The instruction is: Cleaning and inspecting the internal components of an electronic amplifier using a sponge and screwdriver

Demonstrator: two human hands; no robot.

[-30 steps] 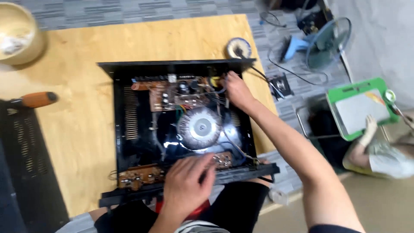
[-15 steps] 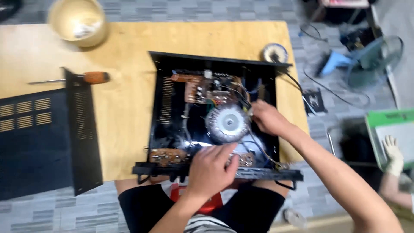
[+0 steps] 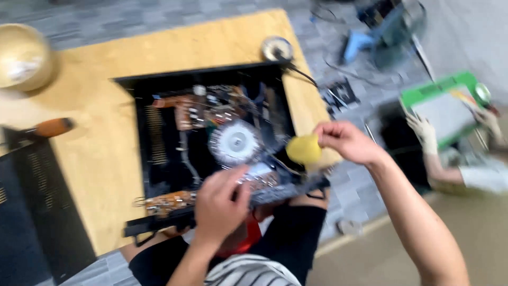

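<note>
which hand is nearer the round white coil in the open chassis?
Left. The left hand sits at the chassis front edge, just below the coil. The right hand holds a yellow object past the chassis's right side.

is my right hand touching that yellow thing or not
Touching. The head view shows the right hand pinching the rounded yellow object at its fingertips, held above the open black chassis.
</note>
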